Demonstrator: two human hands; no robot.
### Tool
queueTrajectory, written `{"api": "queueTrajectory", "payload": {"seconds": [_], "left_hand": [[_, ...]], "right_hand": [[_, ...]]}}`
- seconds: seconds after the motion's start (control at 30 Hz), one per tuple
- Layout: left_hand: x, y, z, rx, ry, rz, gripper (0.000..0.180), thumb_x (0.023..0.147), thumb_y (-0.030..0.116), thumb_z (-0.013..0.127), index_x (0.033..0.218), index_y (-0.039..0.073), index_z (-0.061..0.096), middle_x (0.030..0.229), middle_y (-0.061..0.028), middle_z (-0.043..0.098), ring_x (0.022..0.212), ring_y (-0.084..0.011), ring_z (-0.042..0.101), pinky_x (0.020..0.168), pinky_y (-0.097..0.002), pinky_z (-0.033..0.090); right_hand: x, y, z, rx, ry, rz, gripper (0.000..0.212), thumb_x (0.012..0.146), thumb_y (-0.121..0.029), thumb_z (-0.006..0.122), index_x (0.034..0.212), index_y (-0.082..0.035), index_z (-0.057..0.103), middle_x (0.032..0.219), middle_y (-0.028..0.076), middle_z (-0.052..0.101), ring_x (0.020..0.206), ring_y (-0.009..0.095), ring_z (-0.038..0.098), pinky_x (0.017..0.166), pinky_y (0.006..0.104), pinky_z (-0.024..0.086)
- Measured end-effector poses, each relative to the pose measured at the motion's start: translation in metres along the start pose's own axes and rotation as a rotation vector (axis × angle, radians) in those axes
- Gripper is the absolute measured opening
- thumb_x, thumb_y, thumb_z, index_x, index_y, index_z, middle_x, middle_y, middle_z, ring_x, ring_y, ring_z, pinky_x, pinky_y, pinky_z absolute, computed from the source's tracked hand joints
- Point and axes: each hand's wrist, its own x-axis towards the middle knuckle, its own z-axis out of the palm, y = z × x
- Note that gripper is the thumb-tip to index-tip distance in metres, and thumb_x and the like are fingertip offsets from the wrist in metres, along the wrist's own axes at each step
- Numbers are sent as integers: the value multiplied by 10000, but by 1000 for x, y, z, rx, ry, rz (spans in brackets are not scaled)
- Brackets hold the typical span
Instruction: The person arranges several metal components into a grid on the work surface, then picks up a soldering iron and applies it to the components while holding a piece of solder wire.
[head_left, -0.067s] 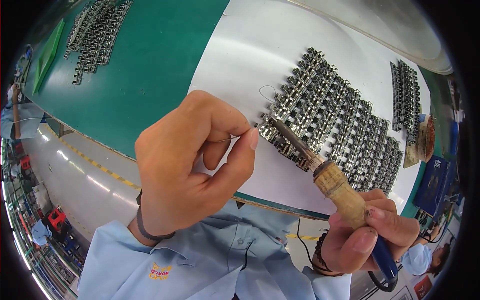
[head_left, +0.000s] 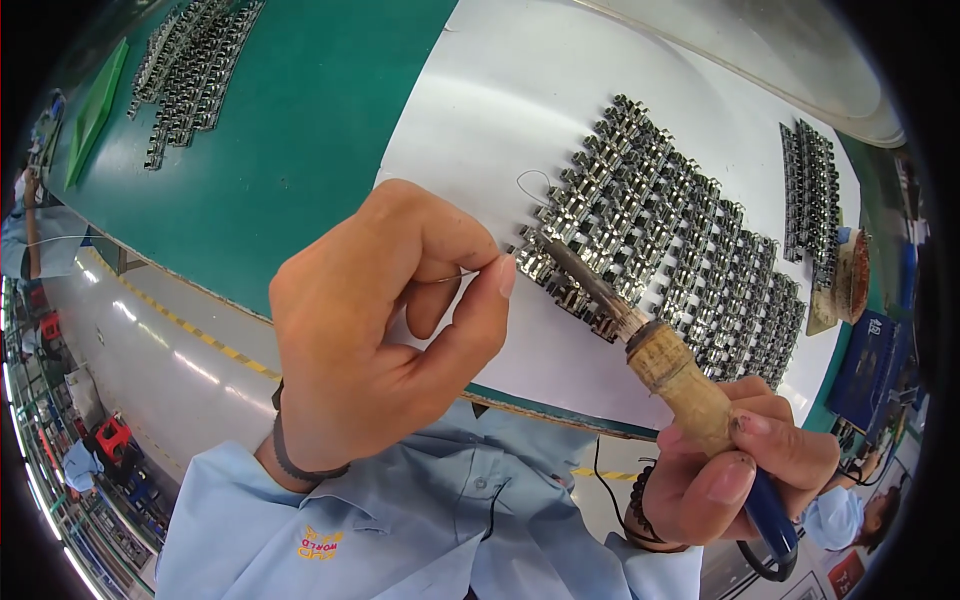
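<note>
My right hand [head_left: 745, 465] grips a soldering iron [head_left: 685, 385] by its tan and blue handle. The iron's dark tip rests at the left corner of a block of small metal parts [head_left: 670, 225], laid out in close rows on white paper. Thumb and forefinger of my left hand [head_left: 400, 310] pinch a thin solder wire [head_left: 445, 280] beside that same corner. The wire's end by the tip is hard to make out. A thin loop of wire [head_left: 533, 184] curls above the corner of the block.
White paper [head_left: 460, 130] covers part of the green table [head_left: 320, 120]. More metal part strips [head_left: 195, 75] lie at far left near a green tray [head_left: 97, 115], and others [head_left: 810, 190] at right. A round brownish container [head_left: 852, 275] and a blue box [head_left: 865, 370] stand at the right edge.
</note>
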Motion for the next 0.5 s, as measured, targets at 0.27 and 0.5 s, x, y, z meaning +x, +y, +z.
{"api": "queueTrajectory", "payload": {"seconds": [0.27,0.5], "left_hand": [[1,2,-1,47,-27,-27,171,792,-125,660,831,10,563,632,41,452,517,8,282,483,-185,194],[-2,2,-1,12,12,19,175,782,-125,663,828,11,563,648,35,463,521,4,289,487,-185,202]], "right_hand": [[-1,-1,3,15,17,6,233,932,-207,550,981,3,461,548,71,535,469,132,519,493,261,396],[5,3,-3,99,92,-32,222,903,-190,561,935,7,461,624,60,470,498,124,422,518,287,330]]}}
